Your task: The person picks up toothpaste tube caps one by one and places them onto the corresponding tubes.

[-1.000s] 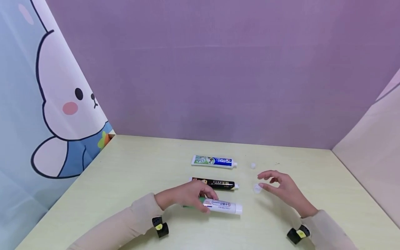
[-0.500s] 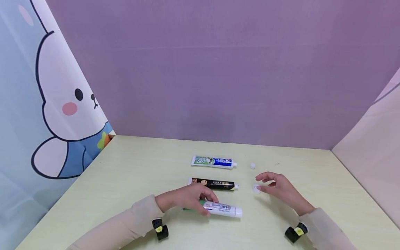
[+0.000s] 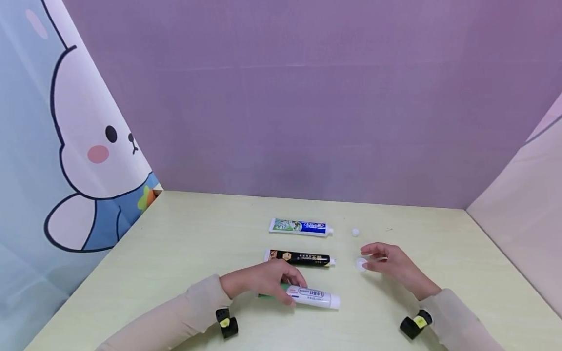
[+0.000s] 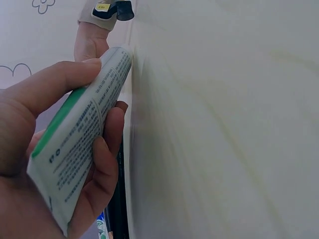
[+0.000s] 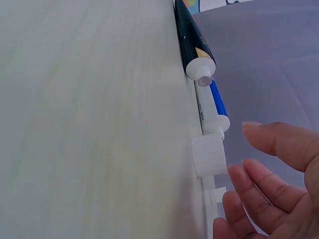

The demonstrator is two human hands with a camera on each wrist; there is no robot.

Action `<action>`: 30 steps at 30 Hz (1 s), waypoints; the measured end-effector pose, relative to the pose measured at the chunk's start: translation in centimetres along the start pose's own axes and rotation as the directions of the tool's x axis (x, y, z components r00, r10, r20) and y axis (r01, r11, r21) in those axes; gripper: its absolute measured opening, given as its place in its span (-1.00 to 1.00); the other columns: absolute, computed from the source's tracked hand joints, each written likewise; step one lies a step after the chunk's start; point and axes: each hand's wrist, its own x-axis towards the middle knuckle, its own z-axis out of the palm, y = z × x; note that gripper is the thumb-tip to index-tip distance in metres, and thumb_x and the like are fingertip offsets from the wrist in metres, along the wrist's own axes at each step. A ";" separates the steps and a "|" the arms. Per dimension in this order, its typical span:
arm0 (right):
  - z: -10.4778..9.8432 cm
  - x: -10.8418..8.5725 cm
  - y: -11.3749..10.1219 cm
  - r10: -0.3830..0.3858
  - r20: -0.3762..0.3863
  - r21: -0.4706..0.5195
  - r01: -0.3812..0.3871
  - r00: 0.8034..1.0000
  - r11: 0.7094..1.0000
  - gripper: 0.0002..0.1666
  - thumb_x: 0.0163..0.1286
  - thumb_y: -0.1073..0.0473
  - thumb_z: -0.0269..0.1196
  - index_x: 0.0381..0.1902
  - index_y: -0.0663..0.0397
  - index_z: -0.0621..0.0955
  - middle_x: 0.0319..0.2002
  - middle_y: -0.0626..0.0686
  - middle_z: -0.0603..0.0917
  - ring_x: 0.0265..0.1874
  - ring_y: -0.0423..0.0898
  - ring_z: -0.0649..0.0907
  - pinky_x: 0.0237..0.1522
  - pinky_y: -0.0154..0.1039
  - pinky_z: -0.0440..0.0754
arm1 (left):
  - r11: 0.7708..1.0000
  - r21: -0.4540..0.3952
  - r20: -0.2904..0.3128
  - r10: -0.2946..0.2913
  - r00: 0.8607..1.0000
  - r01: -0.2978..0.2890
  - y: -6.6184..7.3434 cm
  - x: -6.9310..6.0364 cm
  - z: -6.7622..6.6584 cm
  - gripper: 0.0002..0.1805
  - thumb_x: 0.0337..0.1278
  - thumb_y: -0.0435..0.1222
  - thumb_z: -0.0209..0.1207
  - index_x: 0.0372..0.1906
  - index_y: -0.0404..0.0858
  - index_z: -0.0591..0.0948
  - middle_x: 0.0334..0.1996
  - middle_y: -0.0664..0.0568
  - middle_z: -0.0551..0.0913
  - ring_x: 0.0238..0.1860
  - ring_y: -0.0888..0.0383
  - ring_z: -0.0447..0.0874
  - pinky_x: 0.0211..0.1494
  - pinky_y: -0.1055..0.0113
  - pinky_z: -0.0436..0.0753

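One pale desk (image 3: 184, 234) lies under everything. The left grip (image 3: 270, 279) is closed round a white-and-green tube (image 3: 312, 296), on the near side; the right grip (image 3: 395, 266) is loosely spread. Beyond lie a black tube (image 3: 307, 259) and a blue-and-green tube (image 3: 303, 227). A wide white cap (image 5: 209, 155) sits just beside the right grip, a small cap (image 3: 355, 232) farther back.

The left hand (image 3: 272, 280) and right hand (image 3: 391, 263) are showing bare. The beige left sleeve (image 3: 175, 312) is displaying light creases near its cuff (image 3: 221, 287); the right sleeve (image 3: 461, 317) is matching in colour. Each wrist is carrying a compact black unit: the left unit (image 3: 230, 330) and the right unit (image 3: 410, 329) are bearing a yellow label (image 3: 420, 321) between dark, blocky sections. In the left wrist view, the right unit is presenting a rounded end and dark label marks.
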 end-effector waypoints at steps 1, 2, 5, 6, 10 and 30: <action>0.0 0.0 0.1 0.004 0.004 0.004 -0.004 1.000 1.000 -0.51 0.19 0.21 0.34 0.04 0.34 0.52 0.00 0.25 0.60 -0.11 -0.02 0.54 -0.17 -0.35 0.54 | 1.000 0.003 0.002 -0.001 1.000 0.001 0.0 0.0 0.0 -0.61 -0.21 -0.40 0.42 -0.13 -0.17 0.68 -0.31 0.29 0.66 -0.29 0.40 0.57 -0.15 0.48 0.53; -0.1 0.1 0.2 0.014 0.008 0.012 -0.014 1.000 1.000 -0.50 0.18 0.20 0.34 0.04 0.34 0.52 -0.01 0.24 0.60 -0.12 -0.04 0.54 -0.17 -0.36 0.54 | 1.000 0.008 0.003 -0.003 1.000 0.003 0.0 0.1 0.0 -0.61 -0.20 -0.40 0.42 -0.12 -0.17 0.68 -0.31 0.29 0.66 -0.30 0.40 0.57 -0.15 0.49 0.53; -0.2 0.2 0.5 0.039 0.023 0.036 -0.039 0.999 0.999 -0.48 0.17 0.20 0.35 0.05 0.33 0.51 -0.03 0.21 0.61 -0.14 -0.08 0.53 -0.16 -0.38 0.52 | 1.000 0.027 0.000 -0.003 1.000 0.003 0.1 0.1 0.0 -0.63 -0.20 -0.39 0.42 -0.14 -0.17 0.68 -0.32 0.29 0.66 -0.31 0.41 0.57 -0.17 0.49 0.53; -0.3 0.2 0.6 0.048 0.026 0.045 -0.049 0.999 0.998 -0.48 0.16 0.20 0.36 0.05 0.33 0.51 -0.03 0.20 0.61 -0.15 -0.09 0.54 -0.16 -0.38 0.52 | 0.999 0.037 -0.003 -0.005 1.000 0.005 0.1 0.2 0.0 -0.63 -0.20 -0.38 0.42 -0.14 -0.16 0.69 -0.33 0.30 0.66 -0.32 0.41 0.57 -0.18 0.50 0.53; -0.2 0.4 0.8 0.072 0.041 0.072 -0.075 0.997 0.995 -0.45 0.15 0.21 0.36 0.07 0.36 0.49 -0.04 0.18 0.61 -0.14 -0.11 0.55 -0.16 -0.39 0.54 | 0.996 0.093 -0.015 -0.006 1.000 0.008 0.2 0.2 0.1 -0.65 -0.21 -0.34 0.44 -0.17 -0.11 0.69 -0.34 0.33 0.66 -0.34 0.43 0.56 -0.20 0.50 0.51; -0.2 0.9 1.9 0.062 0.116 0.129 -0.076 0.991 0.989 -0.47 0.13 0.31 0.35 0.05 0.44 0.48 -0.16 0.13 0.61 -0.24 -0.19 0.56 -0.22 -0.38 0.56 | 0.986 0.165 0.002 -0.014 1.000 0.013 0.2 0.1 0.4 -0.68 -0.17 -0.33 0.43 -0.19 -0.06 0.67 -0.41 0.36 0.62 -0.41 0.45 0.53 -0.25 0.53 0.50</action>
